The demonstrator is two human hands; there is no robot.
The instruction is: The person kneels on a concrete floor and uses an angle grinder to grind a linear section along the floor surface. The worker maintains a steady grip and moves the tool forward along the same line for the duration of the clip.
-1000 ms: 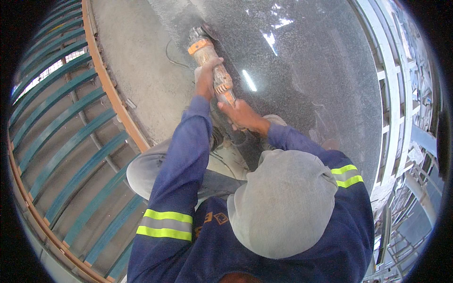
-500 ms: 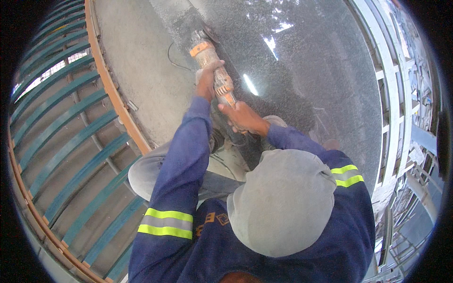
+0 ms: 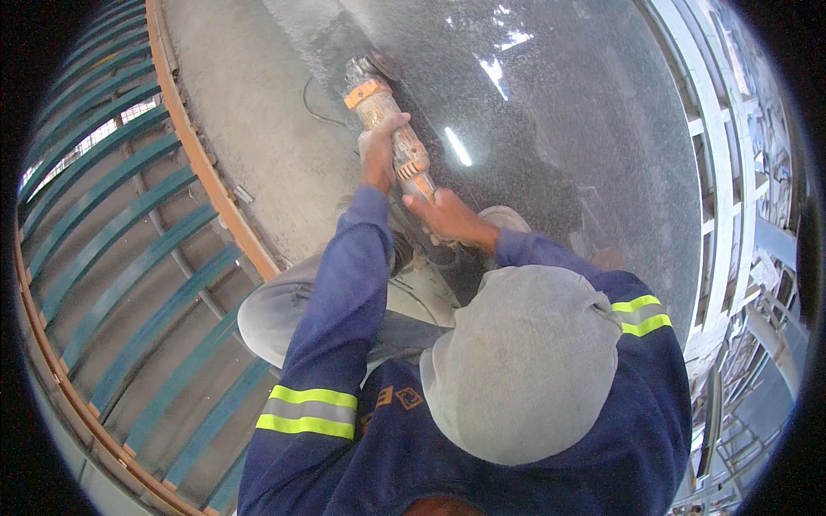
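Observation:
A dusty angle grinder [image 3: 387, 120] with orange bands lies at a slant ahead of me, its disc [image 3: 383, 65] at the far end against the dark, speckled slab surface [image 3: 551, 129]. My left hand [image 3: 379, 150] is wrapped round the middle of its body. Farther back, my right hand [image 3: 449, 218] grips the tail end, and its lower fingers are partly hidden. Pale dust [image 3: 301, 30] spreads over the surface beyond the disc. A thin dark cord [image 3: 311, 107] curves to the left of the tool.
An orange-brown rail [image 3: 202, 155] edges the work area on the left, with teal slats [image 3: 120, 228] beyond it. White metal framing [image 3: 714, 172] runs along the right. A small grey piece [image 3: 243, 194] lies by the left rail. My grey-trousered left knee [image 3: 275, 322] is bent beneath my left arm.
The view has shifted slightly. Both hands keep their hold on the grinder, whose disc shows a little more of its face. The dust beyond it has changed shape.

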